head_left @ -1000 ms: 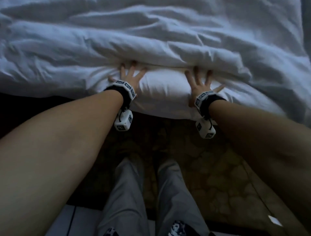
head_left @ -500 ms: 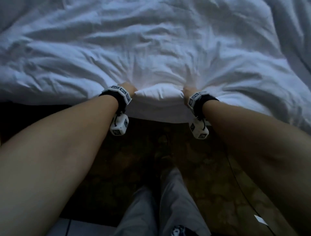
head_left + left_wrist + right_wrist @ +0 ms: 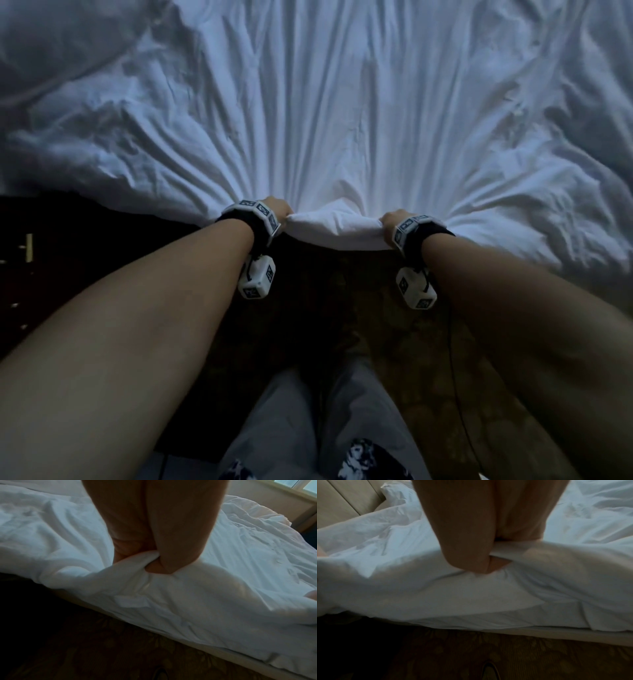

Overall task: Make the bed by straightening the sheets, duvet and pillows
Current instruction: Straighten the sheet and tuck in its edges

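A white duvet (image 3: 335, 113) covers the bed, with long folds fanning out from its near edge. My left hand (image 3: 281, 209) grips that edge in a fist, and my right hand (image 3: 390, 219) grips it a short way to the right. A taut band of cloth (image 3: 337, 228) is stretched between the two fists. In the left wrist view my left hand (image 3: 152, 563) has fabric of the duvet (image 3: 197, 595) bunched between thumb and fingers. In the right wrist view my right hand (image 3: 486, 563) pinches the duvet (image 3: 453, 595) the same way. No pillow is clearly in view.
Dark patterned carpet (image 3: 376, 342) lies between me and the bed, with my grey-trousered legs (image 3: 294, 421) below. A beige padded headboard (image 3: 342, 503) stands at the left of the right wrist view. A window (image 3: 302, 486) shows at the far side of the bed.
My hands went from lying flat with spread fingers on the duvet to gripping its edge in fists. The duvet has been pulled toward me, and its creases now run in long straight folds.
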Motion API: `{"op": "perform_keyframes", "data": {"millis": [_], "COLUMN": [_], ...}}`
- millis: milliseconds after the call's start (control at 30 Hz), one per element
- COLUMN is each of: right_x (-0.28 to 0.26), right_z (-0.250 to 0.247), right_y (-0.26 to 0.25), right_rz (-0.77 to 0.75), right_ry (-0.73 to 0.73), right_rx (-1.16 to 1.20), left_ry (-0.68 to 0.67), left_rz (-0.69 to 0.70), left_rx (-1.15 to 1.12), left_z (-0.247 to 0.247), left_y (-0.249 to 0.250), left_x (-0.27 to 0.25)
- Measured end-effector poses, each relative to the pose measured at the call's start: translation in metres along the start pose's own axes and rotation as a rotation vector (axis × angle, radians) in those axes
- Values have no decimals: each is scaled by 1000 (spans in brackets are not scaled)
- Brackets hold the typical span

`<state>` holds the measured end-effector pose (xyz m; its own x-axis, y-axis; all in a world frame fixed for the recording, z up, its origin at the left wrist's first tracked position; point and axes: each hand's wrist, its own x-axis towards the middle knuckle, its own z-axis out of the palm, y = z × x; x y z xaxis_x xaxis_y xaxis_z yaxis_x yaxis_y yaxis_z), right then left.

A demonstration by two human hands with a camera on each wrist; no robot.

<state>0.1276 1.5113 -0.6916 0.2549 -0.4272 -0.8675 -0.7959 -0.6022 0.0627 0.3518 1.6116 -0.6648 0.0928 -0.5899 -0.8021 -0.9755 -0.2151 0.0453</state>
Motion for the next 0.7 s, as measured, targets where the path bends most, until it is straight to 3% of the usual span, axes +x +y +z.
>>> {"op": "perform_keyframes", "data": {"millis": [267,367,700], "right_x": [-34,-60,-150], "right_z": [31,36,44], "right_y": [12,24,112], "right_rz": [14,44,117], "right_ry": [81,183,283], "right_rx": [181,240,391], "left_ry": [46,138,399], "left_rz": [102,104,269], "left_rx": [-230,-291,-472], "left_z": [34,19,-63], "left_y": [2,20,130], "left_x": [-20,-37,-87]}}
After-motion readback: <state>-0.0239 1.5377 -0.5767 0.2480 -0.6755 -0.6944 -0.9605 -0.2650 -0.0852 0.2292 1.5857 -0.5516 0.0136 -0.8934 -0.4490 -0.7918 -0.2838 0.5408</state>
